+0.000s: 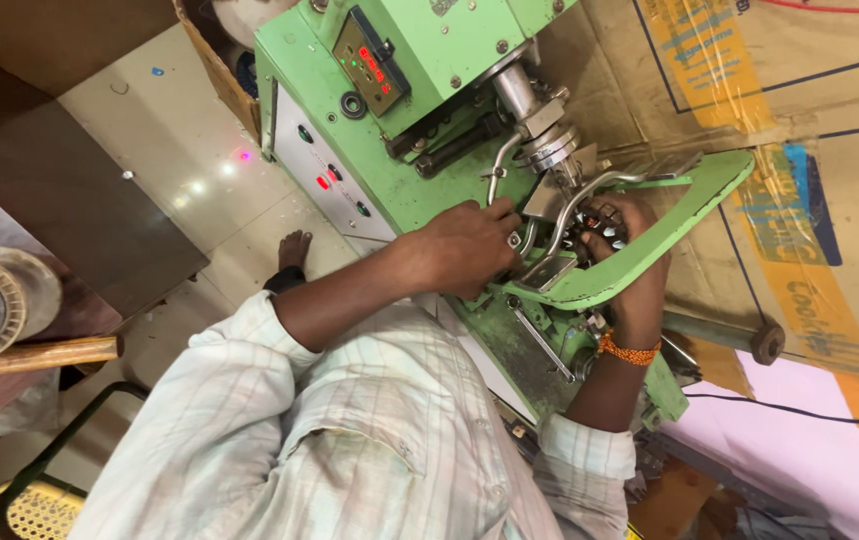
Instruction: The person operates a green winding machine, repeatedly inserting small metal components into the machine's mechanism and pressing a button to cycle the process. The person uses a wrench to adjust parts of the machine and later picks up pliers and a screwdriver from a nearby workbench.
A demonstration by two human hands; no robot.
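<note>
I am looking down at a green machine [420, 150] that fills the upper middle of the frame, with a small red-digit display [375, 68] near the top and a grey switch panel [330, 175] to its left. My left hand [470, 248], at the centre of the frame, is curled around the round metal part [590, 235] seated under the machine's shiny spindle [540, 130]; the fingers press against its near side. My right hand [630, 260], just right of centre, reaches up from below, behind the curved green guard [650, 240], and its fingertips touch the same part from the far side. Whether that hand fully grips it I cannot tell, as the guard and wire arms hide the palm. An orange thread band [628, 350] sits on that wrist.

The risk I judge here is plain: both sets of fingers lie right beside the spindle and bent wire arms [565, 215]. If the spindle turned, fingers or the wrist band could catch. The loose shirt sleeve [590, 455] hangs near the machine's lower edge too. A bare foot [293, 252] rests on the floor at centre left, close to the machine's base.
</note>
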